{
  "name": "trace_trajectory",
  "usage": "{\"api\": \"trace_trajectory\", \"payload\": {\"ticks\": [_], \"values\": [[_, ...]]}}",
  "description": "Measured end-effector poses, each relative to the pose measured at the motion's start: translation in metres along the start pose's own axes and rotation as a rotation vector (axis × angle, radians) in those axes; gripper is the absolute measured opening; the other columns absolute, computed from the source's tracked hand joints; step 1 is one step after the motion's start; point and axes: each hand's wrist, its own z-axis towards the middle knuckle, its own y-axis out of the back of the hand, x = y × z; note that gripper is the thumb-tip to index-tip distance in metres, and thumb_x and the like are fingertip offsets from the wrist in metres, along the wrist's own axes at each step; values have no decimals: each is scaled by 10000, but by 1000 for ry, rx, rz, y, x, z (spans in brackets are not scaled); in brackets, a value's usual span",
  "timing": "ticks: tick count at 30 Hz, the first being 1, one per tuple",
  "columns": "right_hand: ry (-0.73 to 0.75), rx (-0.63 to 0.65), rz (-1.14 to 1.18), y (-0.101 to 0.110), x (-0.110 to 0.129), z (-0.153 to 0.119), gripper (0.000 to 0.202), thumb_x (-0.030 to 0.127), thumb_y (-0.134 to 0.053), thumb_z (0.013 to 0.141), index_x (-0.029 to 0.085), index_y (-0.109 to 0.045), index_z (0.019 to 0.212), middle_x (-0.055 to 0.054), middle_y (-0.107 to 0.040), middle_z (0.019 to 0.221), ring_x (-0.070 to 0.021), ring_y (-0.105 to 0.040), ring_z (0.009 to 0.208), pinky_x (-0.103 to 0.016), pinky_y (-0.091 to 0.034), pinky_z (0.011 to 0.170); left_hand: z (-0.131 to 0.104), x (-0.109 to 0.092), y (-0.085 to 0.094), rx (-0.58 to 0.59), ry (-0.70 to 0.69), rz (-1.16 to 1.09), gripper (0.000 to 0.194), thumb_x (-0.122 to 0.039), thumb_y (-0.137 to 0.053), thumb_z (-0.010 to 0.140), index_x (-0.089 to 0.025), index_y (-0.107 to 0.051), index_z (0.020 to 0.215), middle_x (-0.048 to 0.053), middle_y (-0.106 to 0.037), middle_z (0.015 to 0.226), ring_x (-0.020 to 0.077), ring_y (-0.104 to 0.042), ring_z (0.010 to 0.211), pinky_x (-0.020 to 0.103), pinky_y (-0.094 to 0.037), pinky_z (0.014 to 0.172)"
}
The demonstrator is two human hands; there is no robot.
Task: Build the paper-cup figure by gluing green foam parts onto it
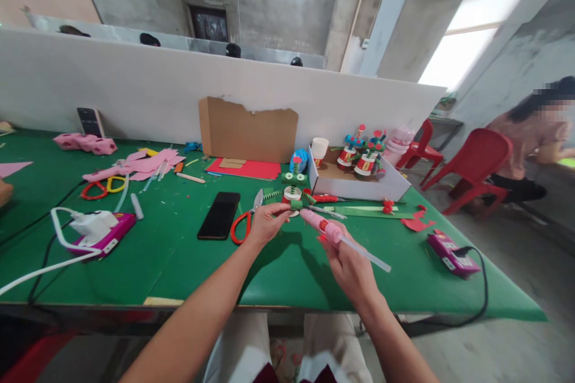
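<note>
My left hand [268, 224] is closed, its fingertips pinching a small green paper roll [296, 205]. Just behind the roll stands a paper-cup figure [293, 192] with a green rolled head, round eyes and folded spring arms. A pink hot glue gun [331, 231] is in my right hand [353, 263], its nozzle pointing at the green roll and a clear glue stick [366, 253] jutting from its back. Whether the nozzle touches the roll cannot be made out. Orange-handled scissors [242, 226] lie beside my left hand, near a black phone [218, 215].
A white box [359, 187] at the back right holds similar cup figures [366, 161]. Behind are red paper sheets [251, 169] and a cardboard piece [249, 131]. Purple power strips [108, 236] with cables lie on both sides. A person [525, 131] sits at far right.
</note>
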Motion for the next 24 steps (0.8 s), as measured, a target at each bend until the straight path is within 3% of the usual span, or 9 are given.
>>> {"api": "trace_trajectory", "payload": {"ticks": [24], "values": [[-25,-47,2,-2,-5,-3,322,317,-365,971,176,-569,1177,-105,-691,1038,-212,-678,867,-279,-529,712,0,-4,1,-3,26,16,142,-297,-691,718,-192,-760,784,-2,-731,672,118,-617,514,223,-502,531]]}}
